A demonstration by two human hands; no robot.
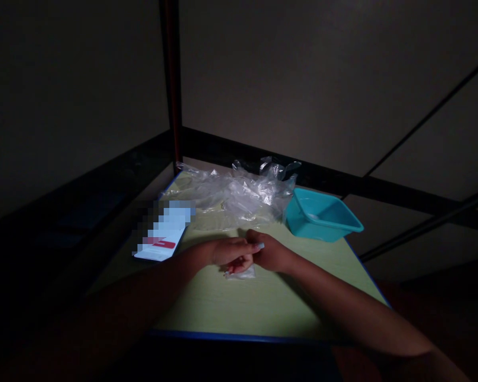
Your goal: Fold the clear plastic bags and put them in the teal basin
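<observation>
My left hand [234, 252] and my right hand [267, 251] meet over the middle of the table, touching each other. The left fingers are curled in, with the thumb laid across toward the right hand. Under them a small clear plastic bag [245, 273] shows its lower part, pinched at its top by the left hand. My right hand is bent inward and closed; its fingertips are mostly hidden behind the left hand, so what it grips cannot be seen. Just beyond the hands lies a loose heap of clear plastic bags [242, 199].
A turquoise plastic basket [318, 228] stands at the right rear of the pale table [231, 313], which has a blue edge. To the left lies a phone [167, 231] with a lit, partly blurred screen. Walls [302, 85] rise behind, and the room is dim.
</observation>
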